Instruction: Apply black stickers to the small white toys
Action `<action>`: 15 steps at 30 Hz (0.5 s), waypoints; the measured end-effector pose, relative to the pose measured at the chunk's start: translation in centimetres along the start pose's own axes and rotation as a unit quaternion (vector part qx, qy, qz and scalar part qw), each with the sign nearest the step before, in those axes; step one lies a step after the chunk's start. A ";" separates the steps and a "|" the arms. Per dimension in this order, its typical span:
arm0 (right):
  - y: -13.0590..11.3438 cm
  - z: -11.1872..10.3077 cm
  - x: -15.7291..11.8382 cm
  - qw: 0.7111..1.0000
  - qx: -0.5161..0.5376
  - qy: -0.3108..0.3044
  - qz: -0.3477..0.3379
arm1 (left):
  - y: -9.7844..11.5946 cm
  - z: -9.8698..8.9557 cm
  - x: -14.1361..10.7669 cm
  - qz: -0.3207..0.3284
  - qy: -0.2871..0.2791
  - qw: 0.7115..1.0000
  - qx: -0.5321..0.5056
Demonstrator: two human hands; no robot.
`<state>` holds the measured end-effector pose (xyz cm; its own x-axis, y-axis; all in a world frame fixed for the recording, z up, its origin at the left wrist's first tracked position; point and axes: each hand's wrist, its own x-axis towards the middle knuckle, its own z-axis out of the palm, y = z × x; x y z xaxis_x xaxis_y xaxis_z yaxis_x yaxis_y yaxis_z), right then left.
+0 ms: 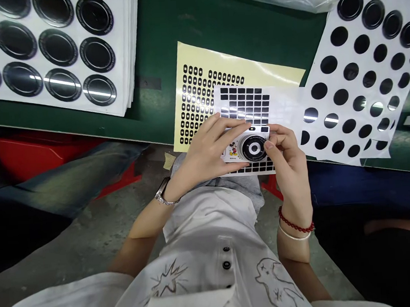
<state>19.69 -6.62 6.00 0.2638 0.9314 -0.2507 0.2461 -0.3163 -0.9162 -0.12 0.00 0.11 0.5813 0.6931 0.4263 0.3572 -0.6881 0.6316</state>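
A white Mickey Mouse camera (232, 152), round black lens (253, 148) upward.

The bare left hand (204, 149) is held with its fingers (224, 128) extended across to the right, the bare right hand (289, 166) is held opposite with its fingers (277, 133) curled inward, and both are kept close together, with the left forearm (142, 220) and right forearm (293, 246) angled upward.

Green workbench (238, 32) under sticker sheets (57, 42)
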 end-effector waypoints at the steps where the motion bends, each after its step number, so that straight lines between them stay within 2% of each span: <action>1: -0.1 -0.1 0.1 1.000 0.001 -0.010 0.005 | 0.0 0.0 0.0 0.001 0.001 1.000 0.000; 9: -0.1 -1.1 0.6 0.998 0.021 -0.059 0.013 | 0.0 0.0 0.0 -0.003 -0.002 1.000 -0.003; 15: -0.4 -0.3 0.4 0.999 -0.034 -0.014 0.000 | 0.0 -0.1 0.0 -0.013 -0.009 1.000 -0.006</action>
<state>19.96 -6.18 6.39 0.2377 0.9360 -0.2597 0.3087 -0.3263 -0.8934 -0.20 -0.01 0.15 0.5850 0.7066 0.3982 0.3634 -0.6673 0.6501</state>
